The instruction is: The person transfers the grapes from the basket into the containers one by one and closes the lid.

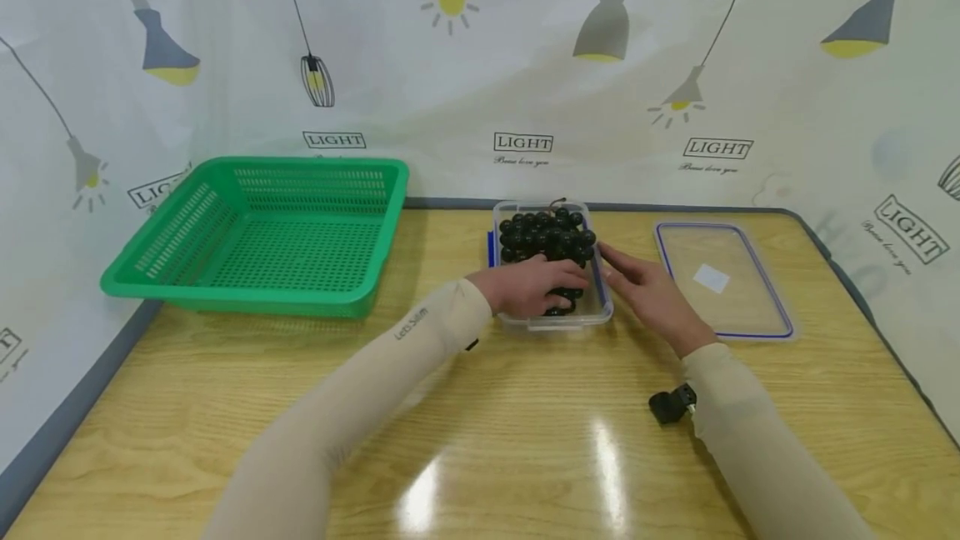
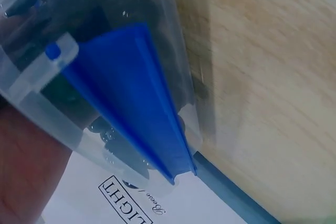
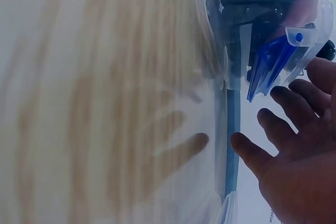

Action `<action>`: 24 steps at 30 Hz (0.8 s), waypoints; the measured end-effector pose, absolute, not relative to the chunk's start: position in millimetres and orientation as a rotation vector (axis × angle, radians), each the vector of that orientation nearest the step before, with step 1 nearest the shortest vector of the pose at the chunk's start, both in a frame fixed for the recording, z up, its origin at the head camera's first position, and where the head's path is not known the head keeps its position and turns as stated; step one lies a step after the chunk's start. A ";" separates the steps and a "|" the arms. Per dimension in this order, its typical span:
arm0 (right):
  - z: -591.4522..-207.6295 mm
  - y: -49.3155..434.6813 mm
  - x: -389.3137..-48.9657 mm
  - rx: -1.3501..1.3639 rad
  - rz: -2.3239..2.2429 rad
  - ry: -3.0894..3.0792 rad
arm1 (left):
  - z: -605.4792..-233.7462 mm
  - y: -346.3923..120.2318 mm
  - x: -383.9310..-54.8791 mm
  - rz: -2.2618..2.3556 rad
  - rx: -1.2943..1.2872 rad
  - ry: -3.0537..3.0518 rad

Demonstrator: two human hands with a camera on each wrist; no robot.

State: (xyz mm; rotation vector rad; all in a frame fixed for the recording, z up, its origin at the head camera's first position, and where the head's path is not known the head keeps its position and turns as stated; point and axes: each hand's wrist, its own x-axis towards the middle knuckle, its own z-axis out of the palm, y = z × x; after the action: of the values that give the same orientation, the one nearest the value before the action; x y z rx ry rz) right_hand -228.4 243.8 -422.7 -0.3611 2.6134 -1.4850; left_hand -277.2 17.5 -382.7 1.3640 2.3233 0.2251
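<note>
A bunch of dark grapes [image 1: 542, 233] fills much of a clear plastic box [image 1: 555, 325] with blue side clips, one clip [image 2: 126, 93] close up in the left wrist view. My left hand [image 1: 531, 285] reaches over the near-left rim and grips the lower end of the bunch, fingers above and thumb below. Beside the box's right wall is my right hand [image 1: 656, 300], its fingers straight and the fingertips at the rim. The right wrist view has those fingers [image 3: 286, 108] spread around the height of a blue clip [image 3: 270, 66].
A transparent lid [image 1: 742, 286] with a blue seal and a white label lies right of the box. At the left stands a green plastic basket [image 1: 367, 297]. A small black device [image 1: 671, 404] hangs at the right sleeve. A printed backdrop [image 1: 450, 107] rises behind the wooden table [image 1: 525, 440].
</note>
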 end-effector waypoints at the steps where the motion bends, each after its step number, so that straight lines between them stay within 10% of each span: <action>1: -422.6 243.7 -228.3 -0.359 -1.488 2.609 | -382.7 17.0 -276.9 0.223 1.360 2.324; 24: -422.1 242.1 -229.5 -0.337 -1.474 2.612 | -389.0 1.5 -273.5 0.218 1.709 2.711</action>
State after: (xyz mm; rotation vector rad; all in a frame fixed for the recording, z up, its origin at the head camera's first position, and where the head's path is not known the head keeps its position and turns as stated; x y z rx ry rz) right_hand -229.5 242.1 -422.1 -0.3372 2.6123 -1.4743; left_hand -273.5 1.5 -389.0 1.7093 2.7113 0.2185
